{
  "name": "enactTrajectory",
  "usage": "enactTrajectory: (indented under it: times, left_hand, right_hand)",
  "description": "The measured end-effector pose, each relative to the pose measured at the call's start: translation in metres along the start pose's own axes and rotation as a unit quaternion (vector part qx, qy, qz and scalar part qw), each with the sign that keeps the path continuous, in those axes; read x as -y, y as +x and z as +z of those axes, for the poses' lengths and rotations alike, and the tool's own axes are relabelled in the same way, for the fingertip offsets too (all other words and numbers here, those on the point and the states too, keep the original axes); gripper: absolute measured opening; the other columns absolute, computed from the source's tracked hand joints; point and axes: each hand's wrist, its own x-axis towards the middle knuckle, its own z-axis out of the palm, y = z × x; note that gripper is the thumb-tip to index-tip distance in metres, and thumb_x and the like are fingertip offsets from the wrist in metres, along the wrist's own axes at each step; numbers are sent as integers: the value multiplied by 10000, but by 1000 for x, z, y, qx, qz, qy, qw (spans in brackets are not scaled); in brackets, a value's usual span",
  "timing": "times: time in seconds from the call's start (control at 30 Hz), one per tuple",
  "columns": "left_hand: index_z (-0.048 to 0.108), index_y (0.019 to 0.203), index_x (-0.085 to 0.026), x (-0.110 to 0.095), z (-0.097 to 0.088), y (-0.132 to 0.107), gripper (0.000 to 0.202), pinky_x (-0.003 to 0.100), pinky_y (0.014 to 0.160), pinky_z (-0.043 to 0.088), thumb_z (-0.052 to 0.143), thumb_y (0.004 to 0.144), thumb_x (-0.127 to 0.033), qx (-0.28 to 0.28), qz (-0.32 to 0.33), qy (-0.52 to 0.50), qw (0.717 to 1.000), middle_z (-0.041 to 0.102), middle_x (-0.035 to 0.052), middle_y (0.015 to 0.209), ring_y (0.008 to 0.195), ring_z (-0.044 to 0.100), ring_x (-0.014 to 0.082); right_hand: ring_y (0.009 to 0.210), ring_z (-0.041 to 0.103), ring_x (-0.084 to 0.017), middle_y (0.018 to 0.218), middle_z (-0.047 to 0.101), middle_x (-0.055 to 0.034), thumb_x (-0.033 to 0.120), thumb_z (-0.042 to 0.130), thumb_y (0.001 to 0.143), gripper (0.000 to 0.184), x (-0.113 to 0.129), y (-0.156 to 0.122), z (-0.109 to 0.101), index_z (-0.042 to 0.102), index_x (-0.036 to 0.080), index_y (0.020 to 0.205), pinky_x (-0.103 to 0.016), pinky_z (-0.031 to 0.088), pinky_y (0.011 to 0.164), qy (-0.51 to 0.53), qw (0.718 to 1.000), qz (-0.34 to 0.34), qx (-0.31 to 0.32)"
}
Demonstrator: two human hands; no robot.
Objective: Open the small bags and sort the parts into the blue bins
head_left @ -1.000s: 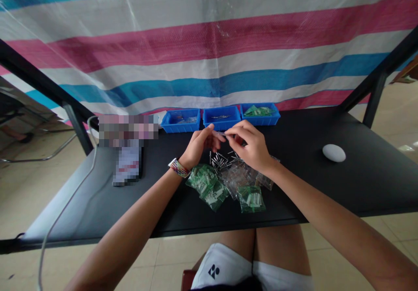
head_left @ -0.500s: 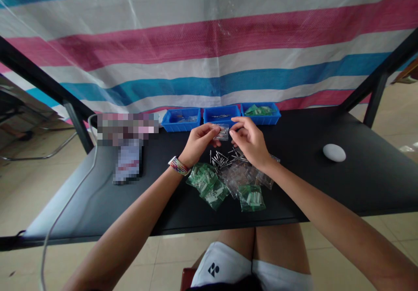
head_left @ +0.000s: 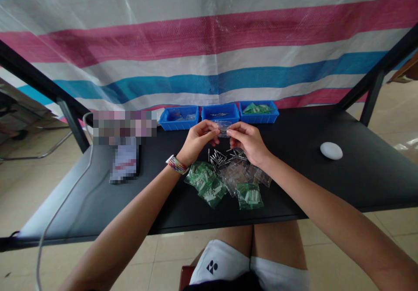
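Between my two hands is a small clear plastic bag (head_left: 223, 128) with thin metal pieces inside. My left hand (head_left: 201, 136) pinches its left side, and my right hand (head_left: 246, 138) pinches its right side. Just below lie loose silver metal pins (head_left: 218, 158) that look like rivets. Nearer the table's front edge are several clear bags (head_left: 235, 175), partly behind my right wrist. Green bags with pale plugs (head_left: 205, 182) lie to the left, and another green bag (head_left: 250, 196) sits in front.
Three blue bins stand along the back: the left one (head_left: 179, 125) holds clear bags, the middle one (head_left: 220, 119) metal pins, the right one (head_left: 259, 118) green bags. A white oval object (head_left: 331, 151) lies at right. A grey cable (head_left: 70, 182) crosses the left side, near a blurred-out item (head_left: 126, 160).
My right hand has moved left and closed on the right side of the clear bag. My left hand keeps its hold. The view has shifted slightly.
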Motion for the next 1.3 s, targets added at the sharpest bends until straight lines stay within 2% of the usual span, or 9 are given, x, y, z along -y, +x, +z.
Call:
enactTrajectory:
  times: [0.33, 0.53, 0.63, 0.8, 0.97, 1.03, 1.13, 1.3]
  left_hand:
    - [671, 888, -169, -3, 2, -1, 348, 223, 570, 479, 892, 832, -432, 7, 18, 15, 1000, 658, -14, 747, 581, 619, 97]
    - [645, 916, -189, -4, 2, -1, 388, 207, 495, 395, 869, 854, -500, -2, 5, 38, 999, 579, -52, 627, 499, 517, 85]
    - [592, 819, -199, -4, 3, -2, 445, 211, 478, 405, 844, 864, -563, -6, -23, 43, 999, 559, -43, 608, 494, 504, 90]
    - [636, 713, -175, -1, -1, 0, 524, 240, 494, 468, 751, 882, -658, 10, -77, 1, 997, 595, 16, 624, 513, 562, 116]
    - [689, 834, -168, 1, -7, 2, 430, 277, 596, 569, 724, 869, -595, 28, -92, -61, 993, 711, 48, 730, 581, 676, 154]
    - [677, 886, -173, 0, -6, 2, 354, 266, 600, 569, 784, 841, -507, 20, -89, -55, 994, 736, 40, 767, 594, 698, 151]
    - [660, 899, -172, -1, -5, 2, 327, 244, 590, 560, 847, 795, -419, -5, -75, -36, 996, 736, 22, 771, 584, 702, 135]
    - [650, 891, -165, -4, -14, 7, 328, 226, 577, 563, 854, 784, -398, -119, -37, -37, 992, 750, 21, 839, 581, 724, 123]
  right_hand:
    - [573, 598, -98, 743, 661, 40, 467, 857, 759, 343, -1, 0, -2, 745, 218, 967, -229, 536, 533, -37, 999, -32, 6]
    - [503, 547, -78, 731, 646, 42, 471, 853, 789, 315, -1, 2, -3, 751, 205, 925, -227, 451, 473, -78, 991, -104, -4]
    - [509, 593, -92, 779, 691, 18, 473, 832, 828, 296, 0, -1, -3, 761, 208, 941, -242, 473, 477, -119, 983, -142, -9]
    - [615, 715, -148, 941, 800, -43, 372, 735, 950, 175, 1, -8, -4, 800, 228, 1025, -292, 554, 566, -218, 952, -215, -10]
    - [701, 730, -177, 1028, 830, -58, 257, 668, 1002, 181, 2, -12, -4, 846, 255, 1034, -344, 592, 665, -325, 885, -332, -17]
    - [760, 740, -191, 1056, 835, -64, 226, 645, 1010, 221, 2, -13, -3, 856, 263, 1066, -351, 604, 701, -347, 870, -351, -10]
    - [785, 742, -189, 1089, 832, -69, 189, 614, 1011, 273, 3, -13, -3, 851, 263, 1124, -343, 605, 709, -355, 865, -354, -4]
    - [654, 672, -154, 1012, 803, -64, 183, 576, 1003, 297, 2, -12, -5, 823, 232, 1161, -305, 553, 609, -351, 875, -334, -12]
